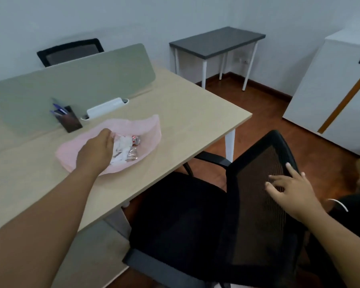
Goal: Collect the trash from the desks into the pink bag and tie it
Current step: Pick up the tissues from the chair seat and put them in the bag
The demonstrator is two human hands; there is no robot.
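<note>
Pink bag (pixel 150 129) lies open on desk (pixel 195 113), just in front of pen holder (pixel 71 119). Left hand (pixel 96 152) at its mouth, grip unclear; right hand (pixel 289 190) splayed on chair back (pixel 258 194). Risk: one-handed lift w/ bag open, wrappers (pixel 123 150) spill.

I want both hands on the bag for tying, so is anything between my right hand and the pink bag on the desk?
Yes. The right hand rests on the black mesh office chair, which stands between it and the pink plastic bag.
</note>
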